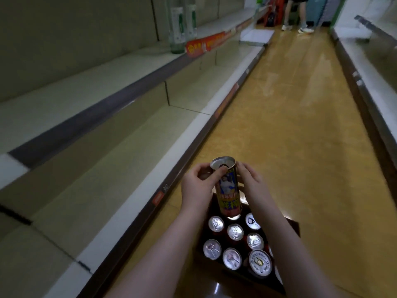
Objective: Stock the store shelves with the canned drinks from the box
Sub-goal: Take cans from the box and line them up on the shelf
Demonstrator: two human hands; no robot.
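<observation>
A tall yellow and blue drink can [228, 192] is lifted above the dark cardboard box [293, 227] on the floor. My left hand [198, 186] grips the can near its top, thumb over the rim. My right hand [250, 181] holds the can's other side with curled fingers. Several more cans [235, 231] stand upright in the box, silver tops showing. The low shelf [111, 168] to the left of the box is bare, as is the shelf above it.
Two green glass bottles [177, 29] stand on the upper shelf farther along, beside a red price strip [206, 45]. A white tray [255, 36] lies at the shelf end. A person's legs [296, 16] are at the aisle's far end. Another shelf row [369, 82] runs on the right.
</observation>
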